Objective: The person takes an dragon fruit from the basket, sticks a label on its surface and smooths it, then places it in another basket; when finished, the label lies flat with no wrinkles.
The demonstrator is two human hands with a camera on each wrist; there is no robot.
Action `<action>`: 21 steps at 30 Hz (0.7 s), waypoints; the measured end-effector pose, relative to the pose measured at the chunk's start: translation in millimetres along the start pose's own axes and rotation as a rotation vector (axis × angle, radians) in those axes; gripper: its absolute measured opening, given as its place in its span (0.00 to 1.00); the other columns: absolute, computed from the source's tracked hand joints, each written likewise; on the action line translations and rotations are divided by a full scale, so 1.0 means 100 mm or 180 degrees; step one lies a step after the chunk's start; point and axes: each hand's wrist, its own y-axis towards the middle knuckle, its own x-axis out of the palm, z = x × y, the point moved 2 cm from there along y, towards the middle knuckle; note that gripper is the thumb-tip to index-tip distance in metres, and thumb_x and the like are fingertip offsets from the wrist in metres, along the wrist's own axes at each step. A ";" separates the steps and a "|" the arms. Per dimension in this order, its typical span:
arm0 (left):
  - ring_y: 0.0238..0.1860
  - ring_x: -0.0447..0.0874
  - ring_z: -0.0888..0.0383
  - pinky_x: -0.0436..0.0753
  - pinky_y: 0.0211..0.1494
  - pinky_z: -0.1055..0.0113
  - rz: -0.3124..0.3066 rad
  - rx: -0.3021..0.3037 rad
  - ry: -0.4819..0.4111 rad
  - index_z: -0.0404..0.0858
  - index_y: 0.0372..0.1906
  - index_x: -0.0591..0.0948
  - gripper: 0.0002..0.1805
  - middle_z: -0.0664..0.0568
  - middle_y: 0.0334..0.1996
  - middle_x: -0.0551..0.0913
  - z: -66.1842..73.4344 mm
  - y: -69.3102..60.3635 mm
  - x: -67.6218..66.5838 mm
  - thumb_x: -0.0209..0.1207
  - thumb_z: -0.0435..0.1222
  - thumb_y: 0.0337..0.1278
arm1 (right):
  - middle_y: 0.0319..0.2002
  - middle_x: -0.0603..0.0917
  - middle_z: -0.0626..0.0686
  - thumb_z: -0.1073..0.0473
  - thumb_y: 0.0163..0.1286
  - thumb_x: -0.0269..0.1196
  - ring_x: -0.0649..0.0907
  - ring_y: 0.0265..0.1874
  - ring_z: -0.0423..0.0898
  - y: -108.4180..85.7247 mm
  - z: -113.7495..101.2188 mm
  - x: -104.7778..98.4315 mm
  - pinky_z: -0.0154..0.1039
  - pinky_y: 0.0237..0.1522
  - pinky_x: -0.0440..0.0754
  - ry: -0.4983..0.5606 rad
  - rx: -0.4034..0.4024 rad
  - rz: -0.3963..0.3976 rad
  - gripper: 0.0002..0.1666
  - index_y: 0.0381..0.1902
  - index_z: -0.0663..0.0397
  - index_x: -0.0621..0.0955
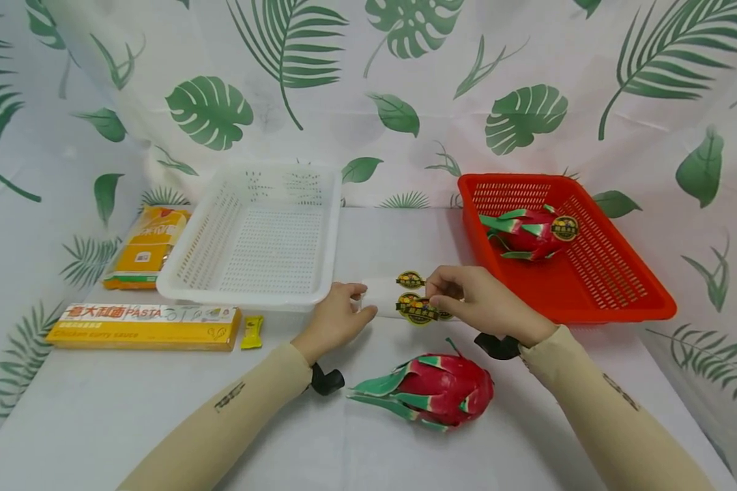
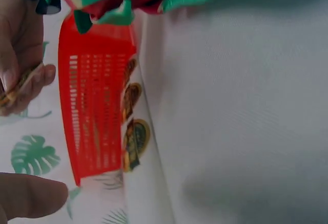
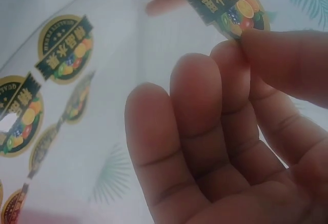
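Observation:
My right hand (image 1: 475, 300) pinches a dark-and-gold fruit sticker (image 3: 225, 3) between thumb and index finger, shown closely in the right wrist view. Beneath it lies a clear sheet with more fruit stickers (image 1: 410, 279) on the table. At the sheet's left end is my left hand (image 1: 338, 319), thumb and fingers apart and touching the edge; the exact contact is hard to see. Nearer to me, a red dragon fruit (image 1: 451, 389) with green scales lies on its side between the forearms. Another dragon fruit (image 1: 525, 235), bearing a round sticker (image 1: 565, 228), rests inside the red basket (image 1: 620, 273).
Left of the hands stands a white basket (image 1: 252, 297). Beside it are an orange food packet (image 1: 147, 249), a long pasta box (image 1: 144, 329) and a small yellow sachet (image 1: 252, 332). A leaf-patterned cloth (image 1: 319, 136) hangs behind the table.

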 end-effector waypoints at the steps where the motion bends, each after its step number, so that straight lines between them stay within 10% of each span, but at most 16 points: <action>1: 0.51 0.84 0.51 0.84 0.54 0.57 -0.0027 0.0099 0.0079 0.36 0.65 0.80 0.25 0.44 0.56 0.83 0.05 -0.02 0.00 0.61 0.44 0.70 | 0.33 0.83 0.48 0.62 0.71 0.69 0.80 0.34 0.46 -0.02 0.00 -0.01 0.33 0.35 0.82 0.0000 0.0001 0.0001 0.05 0.40 0.47 0.82; 10: 0.33 0.82 0.63 0.80 0.34 0.68 -0.0471 0.0804 -0.0005 0.46 0.44 0.88 0.12 0.56 0.35 0.90 0.54 -0.22 0.00 0.61 0.49 0.72 | 0.32 0.83 0.47 0.62 0.72 0.68 0.81 0.32 0.44 -0.17 -0.03 -0.06 0.33 0.36 0.83 0.0101 -0.0107 -0.0066 0.05 0.41 0.48 0.82; 21: 0.23 0.75 0.66 0.75 0.28 0.74 -0.0762 0.1443 0.0673 0.46 0.31 0.85 0.07 0.61 0.21 0.82 0.83 -0.30 0.07 0.66 0.41 0.66 | 0.34 0.81 0.47 0.62 0.72 0.68 0.81 0.33 0.43 -0.43 -0.04 -0.08 0.33 0.37 0.83 0.0365 -0.0157 -0.0084 0.07 0.44 0.47 0.81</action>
